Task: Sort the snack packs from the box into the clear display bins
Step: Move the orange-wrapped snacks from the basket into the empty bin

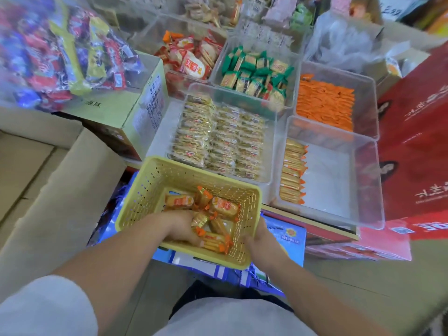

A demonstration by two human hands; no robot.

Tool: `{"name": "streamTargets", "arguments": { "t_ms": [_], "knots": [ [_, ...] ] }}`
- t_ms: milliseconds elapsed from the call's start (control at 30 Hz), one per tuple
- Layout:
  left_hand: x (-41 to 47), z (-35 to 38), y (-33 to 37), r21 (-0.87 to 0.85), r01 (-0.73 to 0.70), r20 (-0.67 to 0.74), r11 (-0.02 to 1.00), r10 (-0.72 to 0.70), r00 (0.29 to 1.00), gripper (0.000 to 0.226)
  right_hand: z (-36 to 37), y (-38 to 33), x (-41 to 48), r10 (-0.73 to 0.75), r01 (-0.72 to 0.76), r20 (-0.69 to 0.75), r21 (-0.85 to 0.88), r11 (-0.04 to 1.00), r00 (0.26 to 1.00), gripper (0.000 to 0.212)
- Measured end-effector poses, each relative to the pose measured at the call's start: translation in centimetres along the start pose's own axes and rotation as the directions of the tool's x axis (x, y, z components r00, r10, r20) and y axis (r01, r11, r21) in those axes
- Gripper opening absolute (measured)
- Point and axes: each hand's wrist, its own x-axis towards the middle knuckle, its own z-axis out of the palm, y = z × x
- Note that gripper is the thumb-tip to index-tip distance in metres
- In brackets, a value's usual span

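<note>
Shop shelving carries clear bins (327, 180) of sorted snacks. Below them, a yellow basket (155, 190) holds orange snack packs (224, 207). Right hand (261, 241) grips the basket's wall; left hand (179, 229) fingers grasp packs inside.

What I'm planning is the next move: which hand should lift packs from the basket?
Left, probably. The left hand is inside the basket among the packs; the right hand grips the basket's rim, steadying it.
</note>
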Motion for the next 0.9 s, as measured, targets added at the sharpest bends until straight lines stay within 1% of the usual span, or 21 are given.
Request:
{"name": "streamTargets", "arguments": {
  "t_ms": [100,167,300,367,433,533,600,767,900],
  "knots": [
    [0.1,-0.6,0.0,0.001,0.008,0.020,1.000,-0.008,1.000,0.111,0.3,-0.2,-0.1,0.001,-0.001,-0.016,0.018,1.000,1.000,0.036],
    [0.2,-0.8,0.5,0.019,-0.001,0.005,1.000,0.001,1.000,0.108,0.4,-0.2,-0.1,0.006,-0.005,-0.022,0.033,0.999,1.000,0.034],
    [0.7,-0.6,1.7,-0.017,-0.020,-0.033,1.000,0.019,0.999,0.103,0.5,-0.2,0.0,0.021,-0.020,-0.013,0.080,0.997,1.000,0.035],
    [0.9,-0.3,2.0,-0.041,-0.032,-0.037,0.999,0.031,0.999,0.109,0.4,-0.3,0.1,0.016,-0.014,-0.015,0.088,0.996,1.000,0.037],
    [0.9,-0.3,2.2,-0.043,-0.061,-0.010,0.997,0.061,0.998,0.114,0.4,-0.5,0.2,0.006,-0.005,-0.016,0.076,0.997,1.000,0.040],
    [1.0,-0.3,2.9,-0.005,-0.118,0.054,0.993,0.119,0.991,0.107,0.4,-0.7,0.4,0.005,-0.003,-0.027,0.056,0.998,1.000,0.040],
    [1.2,-0.1,3.7,0.022,-0.152,0.067,0.988,0.150,0.986,0.104,0.5,-0.8,0.4,-0.004,0.005,-0.035,0.035,0.999,0.999,0.040],
    [2.4,0.9,5.0,0.037,-0.155,0.078,0.987,0.152,0.985,0.117,0.4,-0.4,0.4,-0.005,0.000,-0.067,-0.075,0.997,0.998,0.038],
    [3.1,0.7,4.9,0.063,-0.117,0.138,0.991,0.107,0.985,0.125,0.4,-0.3,0.3,-0.004,-0.002,-0.080,-0.070,0.998,0.997,0.035]
  ]
}}
